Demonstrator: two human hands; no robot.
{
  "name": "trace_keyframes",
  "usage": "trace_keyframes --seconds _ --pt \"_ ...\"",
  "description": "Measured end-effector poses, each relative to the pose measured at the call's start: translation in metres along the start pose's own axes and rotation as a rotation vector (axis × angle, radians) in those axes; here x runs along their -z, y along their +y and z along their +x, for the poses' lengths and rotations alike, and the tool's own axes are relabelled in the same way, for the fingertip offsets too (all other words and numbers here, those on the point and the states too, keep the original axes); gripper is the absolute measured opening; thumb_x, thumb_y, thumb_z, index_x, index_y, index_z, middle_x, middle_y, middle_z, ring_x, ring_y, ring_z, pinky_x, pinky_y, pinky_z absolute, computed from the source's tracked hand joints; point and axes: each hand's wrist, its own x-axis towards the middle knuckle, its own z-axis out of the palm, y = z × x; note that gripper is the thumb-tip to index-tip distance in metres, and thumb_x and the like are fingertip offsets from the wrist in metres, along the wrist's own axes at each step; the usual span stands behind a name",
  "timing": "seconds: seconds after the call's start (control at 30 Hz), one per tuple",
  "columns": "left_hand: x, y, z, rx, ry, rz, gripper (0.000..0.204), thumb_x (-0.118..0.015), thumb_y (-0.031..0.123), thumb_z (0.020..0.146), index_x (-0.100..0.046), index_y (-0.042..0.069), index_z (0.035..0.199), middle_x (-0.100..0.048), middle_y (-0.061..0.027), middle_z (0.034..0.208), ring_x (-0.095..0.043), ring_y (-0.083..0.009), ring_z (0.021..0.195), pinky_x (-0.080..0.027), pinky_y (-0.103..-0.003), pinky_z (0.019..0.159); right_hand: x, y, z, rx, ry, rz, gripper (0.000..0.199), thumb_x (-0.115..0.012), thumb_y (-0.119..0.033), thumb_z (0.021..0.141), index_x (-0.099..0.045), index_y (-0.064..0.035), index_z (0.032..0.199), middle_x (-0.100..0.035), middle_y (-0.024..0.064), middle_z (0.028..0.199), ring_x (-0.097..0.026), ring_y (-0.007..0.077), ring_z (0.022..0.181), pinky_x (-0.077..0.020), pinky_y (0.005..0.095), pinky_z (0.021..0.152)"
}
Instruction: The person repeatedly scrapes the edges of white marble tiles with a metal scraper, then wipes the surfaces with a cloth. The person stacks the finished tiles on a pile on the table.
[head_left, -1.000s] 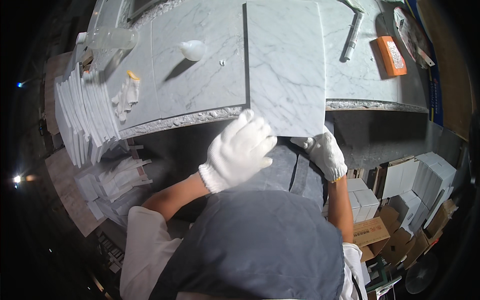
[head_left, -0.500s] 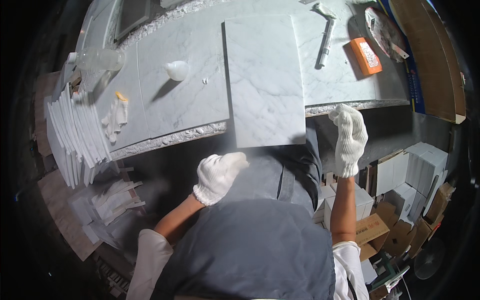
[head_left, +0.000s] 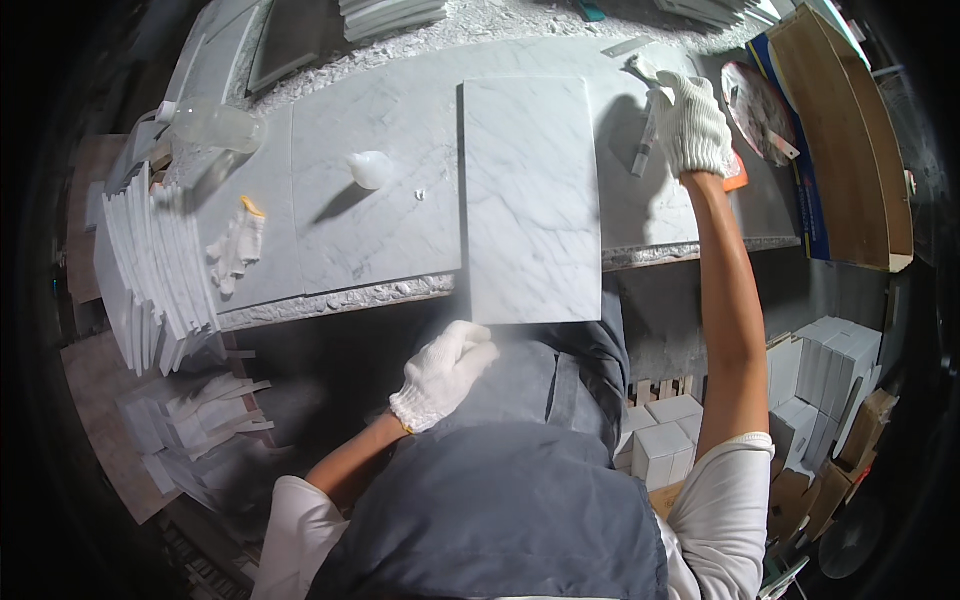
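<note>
A white knitted glove covers each hand. My right hand (head_left: 690, 125) reaches over the right part of the bench, fingers bent and apart, above and beside a pale tube (head_left: 645, 140); no grip on the tube shows. Partly under that hand is an orange box (head_left: 736, 172). My left hand (head_left: 445, 375) hangs in front of my dark apron (head_left: 520, 500), just below the near edge of a white marble-patterned slab (head_left: 532, 200). Its fingers are curled together, and nothing sticks out of them. The slab lies on the bench and overhangs the front edge.
On the bench (head_left: 380, 240) stand a small white squeeze bottle (head_left: 371, 170) and a clear bottle (head_left: 218, 128); a loose glove (head_left: 238, 245) lies left. Thin white slabs (head_left: 160, 270) stand stacked at far left. A cardboard box (head_left: 850, 150) and a round dish (head_left: 760, 110) are at the right.
My right hand has moved forward from the bench's front edge to beside the tube. The left hand has stayed near the slab's near edge. The whole view has shifted slightly.
</note>
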Motion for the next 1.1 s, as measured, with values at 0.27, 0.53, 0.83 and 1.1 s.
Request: trace_keyframes --seconds 0.27,0.53,0.83,1.1 --pt "-0.002 -0.007 0.000 -0.048 0.033 -0.051 0.023 -0.069 0.022 0.099 -0.067 0.003 0.111 -0.074 -0.0100 0.093 -0.071 -0.0177 0.087 -0.055 -0.033 0.080 -0.033 0.009 0.057 -0.039 -0.143 -0.235 0.039 -0.067 -0.048 0.093 -0.080 -0.0162 0.111 -0.068 0.0240 0.122 -0.074 0.0409 0.102 -0.0605 0.0504 0.083" --pt "0.001 -0.011 0.002 -0.071 0.048 0.044 0.023 -0.069 0.026 0.099 -0.068 0.006 0.112 -0.074 -0.0116 0.097 -0.072 -0.0235 0.090 -0.056 -0.036 0.082 -0.012 -0.001 0.065 0.047 0.253 -0.120 0.019 -0.071 -0.038 0.095 -0.078 -0.0208 0.099 -0.074 0.0086 0.110 -0.075 0.0336 0.083 -0.0597 0.0488 0.070" --pt "0.026 -0.009 0.010 0.105 -0.072 -0.109 0.040 -0.065 0.040 0.103 -0.067 0.001 0.113 -0.071 -0.0111 0.100 -0.069 -0.0160 0.083 -0.055 -0.032 0.080 0.063 -0.077 -0.140 0.414 -0.164 0.635 0.030 -0.073 0.000 0.092 -0.072 -0.0121 0.119 -0.074 0.0070 0.095 -0.073 0.0150 0.078 -0.0555 0.0259 0.062" --pt "0.008 -0.012 0.031 -0.122 0.020 0.014 0.041 -0.059 0.037 0.107 -0.056 0.001 0.086 -0.047 -0.0092 0.074 -0.045 -0.0162 0.072 -0.043 -0.036 0.070 0.075 -0.110 -0.220 0.319 -0.781 0.270 0.044 -0.072 -0.014 0.089 -0.069 -0.0187 0.133 -0.068 0.0056 0.107 -0.071 0.0271 0.084 -0.0566 0.0400 0.070"
